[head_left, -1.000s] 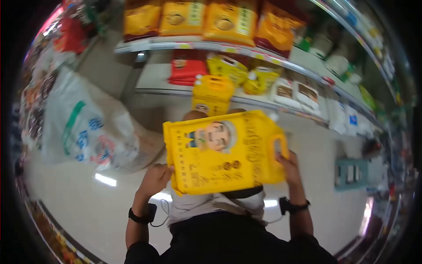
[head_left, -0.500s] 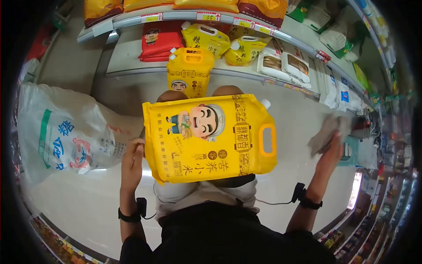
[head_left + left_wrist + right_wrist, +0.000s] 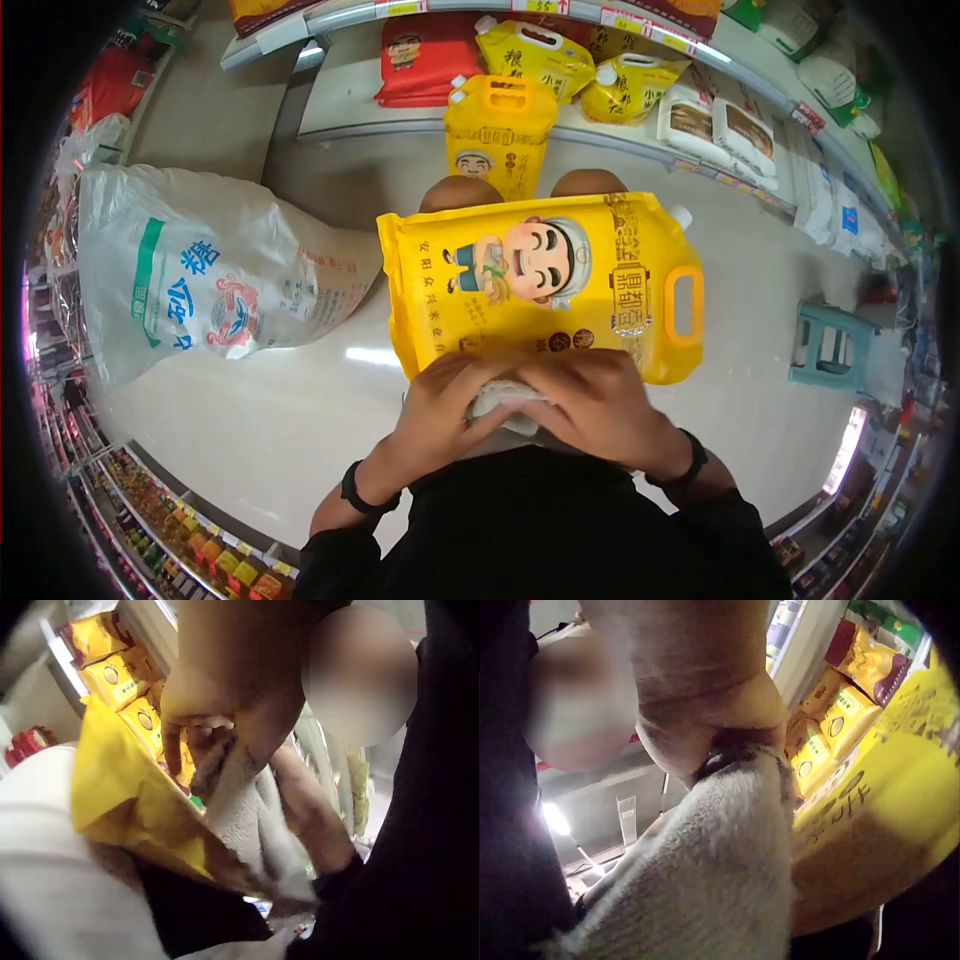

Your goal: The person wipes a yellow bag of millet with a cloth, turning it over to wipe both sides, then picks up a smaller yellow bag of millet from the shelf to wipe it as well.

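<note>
The cloth (image 3: 505,398) is a pale greyish-white piece with a soft, nubby pile, bunched small where the 2 hands meet and dropping in loose folds below them. The person's left hand (image 3: 440,395) and right hand (image 3: 605,400) come together over it, close in front of the black shirt (image 3: 560,530); the fingers of both are curled in narrow and grip the cloth. Whether it touches the yellow bag (image 3: 610,240) I can't tell.

That bag lies on its side across the lap (image 3: 67,855), the knees (image 3: 590,182) showing just past its far edge. It looks plump and glossy. A smiling cartoon figure (image 3: 540,260) in a whitish cap and blue trousers is printed sideways on it, with dark characters along the left end and brown round seals (image 3: 560,341) above the hands. The right end has an orange handle (image 3: 671,305) with a long cut-out, and a white spout (image 3: 682,216) pokes from the far right corner.

Just beyond the knees, a 2nd yellow bag (image 3: 498,120) stands at the front edge of the low shelf (image 3: 345,95). A white sack (image 3: 215,270) slumps on the floor (image 3: 270,420) to the left; a greenish stool (image 3: 835,322) stands well apart to the right.
</note>
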`<move>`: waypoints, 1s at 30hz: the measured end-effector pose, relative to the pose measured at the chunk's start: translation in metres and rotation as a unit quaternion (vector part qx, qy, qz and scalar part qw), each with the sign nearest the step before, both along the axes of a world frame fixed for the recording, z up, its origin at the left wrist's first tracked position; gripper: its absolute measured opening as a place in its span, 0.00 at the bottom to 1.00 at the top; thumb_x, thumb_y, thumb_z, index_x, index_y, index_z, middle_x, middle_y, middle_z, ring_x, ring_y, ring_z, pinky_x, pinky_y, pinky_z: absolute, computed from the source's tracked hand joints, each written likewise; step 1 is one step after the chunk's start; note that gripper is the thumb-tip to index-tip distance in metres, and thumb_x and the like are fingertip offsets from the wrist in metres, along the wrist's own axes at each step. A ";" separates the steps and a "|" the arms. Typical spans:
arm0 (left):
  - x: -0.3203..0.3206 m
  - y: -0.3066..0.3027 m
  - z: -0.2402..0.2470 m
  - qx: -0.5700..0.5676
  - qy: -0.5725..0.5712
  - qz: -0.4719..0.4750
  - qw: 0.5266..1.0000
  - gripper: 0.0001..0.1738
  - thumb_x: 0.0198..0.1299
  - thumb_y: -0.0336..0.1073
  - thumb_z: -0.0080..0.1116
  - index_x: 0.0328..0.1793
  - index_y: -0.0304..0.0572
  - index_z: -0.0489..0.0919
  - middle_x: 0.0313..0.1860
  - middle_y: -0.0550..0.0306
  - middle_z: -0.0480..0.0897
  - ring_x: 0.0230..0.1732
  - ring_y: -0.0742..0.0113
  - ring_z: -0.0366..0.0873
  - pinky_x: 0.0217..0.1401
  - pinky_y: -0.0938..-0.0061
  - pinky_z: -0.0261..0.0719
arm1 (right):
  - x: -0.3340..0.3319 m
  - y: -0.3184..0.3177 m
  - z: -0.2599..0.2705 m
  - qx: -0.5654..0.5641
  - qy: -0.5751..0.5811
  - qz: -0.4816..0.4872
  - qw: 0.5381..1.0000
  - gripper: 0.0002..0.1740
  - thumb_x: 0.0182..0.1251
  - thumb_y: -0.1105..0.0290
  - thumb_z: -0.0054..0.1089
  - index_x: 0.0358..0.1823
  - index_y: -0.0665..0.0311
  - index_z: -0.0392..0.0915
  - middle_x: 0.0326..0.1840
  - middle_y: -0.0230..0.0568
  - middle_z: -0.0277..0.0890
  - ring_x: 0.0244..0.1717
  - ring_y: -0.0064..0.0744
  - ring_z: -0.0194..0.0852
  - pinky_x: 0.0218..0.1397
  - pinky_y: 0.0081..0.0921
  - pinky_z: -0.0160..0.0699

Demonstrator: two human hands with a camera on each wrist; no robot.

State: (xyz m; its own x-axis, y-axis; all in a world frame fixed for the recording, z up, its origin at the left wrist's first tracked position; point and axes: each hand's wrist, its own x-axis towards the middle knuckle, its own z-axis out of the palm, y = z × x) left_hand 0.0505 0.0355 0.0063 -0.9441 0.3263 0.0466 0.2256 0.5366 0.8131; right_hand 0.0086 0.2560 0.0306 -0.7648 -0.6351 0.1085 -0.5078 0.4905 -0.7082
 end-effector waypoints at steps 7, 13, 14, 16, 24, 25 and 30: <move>-0.004 -0.014 0.032 0.048 0.023 -0.071 0.996 0.20 0.53 0.41 0.81 0.43 0.40 0.82 0.33 0.53 0.85 0.32 0.52 0.84 0.35 0.65 0.81 | -0.021 0.068 0.011 0.144 -0.004 0.033 0.989 0.13 0.61 0.64 0.76 0.42 0.56 0.82 0.35 0.37 0.84 0.35 0.40 0.84 0.40 0.37 0.80; 0.002 -0.036 0.078 0.059 0.024 -0.165 0.984 0.25 0.49 0.53 0.82 0.42 0.48 0.83 0.30 0.59 0.83 0.27 0.58 0.82 0.29 0.68 0.76 | -0.022 0.120 0.056 -0.042 -0.131 0.171 0.976 0.14 0.63 0.66 0.75 0.50 0.50 0.89 0.36 0.32 0.85 0.35 0.35 0.81 0.41 0.34 0.75; 0.004 -0.038 0.081 0.074 -0.002 -0.166 0.983 0.26 0.48 0.56 0.81 0.41 0.48 0.83 0.29 0.60 0.84 0.27 0.58 0.83 0.29 0.68 0.77 | -0.019 0.127 0.056 -0.071 -0.161 0.182 0.968 0.19 0.62 0.65 0.76 0.56 0.48 0.89 0.39 0.31 0.87 0.35 0.33 0.81 0.41 0.32 0.75; 0.006 -0.030 0.070 0.030 0.017 -0.114 0.993 0.25 0.49 0.56 0.80 0.40 0.47 0.83 0.28 0.59 0.84 0.26 0.58 0.84 0.29 0.68 0.78 | -0.018 0.126 0.059 -0.055 -0.177 0.131 0.974 0.20 0.62 0.65 0.77 0.57 0.48 0.89 0.40 0.31 0.88 0.34 0.33 0.81 0.42 0.33 0.75; -0.035 0.003 0.000 -0.302 0.197 0.210 0.909 0.32 0.57 0.36 0.74 0.68 0.37 0.77 0.66 0.40 0.80 0.66 0.41 0.77 0.71 0.49 0.72 | -0.043 0.062 0.003 0.128 0.214 -0.142 0.958 0.27 0.59 0.73 0.72 0.63 0.57 0.81 0.65 0.39 0.77 0.58 0.44 0.76 0.60 0.42 0.73; -0.027 0.003 -0.004 -0.243 0.179 0.158 0.940 0.35 0.60 0.36 0.71 0.73 0.36 0.72 0.73 0.39 0.73 0.73 0.37 0.69 0.77 0.46 0.62 | -0.040 0.056 -0.005 0.131 0.214 -0.143 0.957 0.27 0.59 0.73 0.72 0.63 0.57 0.81 0.65 0.39 0.77 0.58 0.44 0.76 0.60 0.42 0.73; -0.026 0.010 -0.033 -0.266 0.091 0.017 0.960 0.38 0.71 0.49 0.55 0.81 0.34 0.66 0.84 0.37 0.61 0.86 0.37 0.52 0.87 0.40 0.43 | -0.015 0.012 -0.034 0.163 0.113 -0.076 0.977 0.33 0.68 0.57 0.66 0.72 0.60 0.74 0.80 0.50 0.64 0.81 0.52 0.58 0.81 0.53 0.57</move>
State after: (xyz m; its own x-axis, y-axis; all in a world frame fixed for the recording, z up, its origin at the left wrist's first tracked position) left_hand 0.0248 0.0453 -0.0267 -0.9467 0.3187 0.0470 0.3126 0.8740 0.3719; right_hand -0.0065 0.2682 -0.0037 -0.8326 -0.5454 0.0962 -0.5372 0.7530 -0.3800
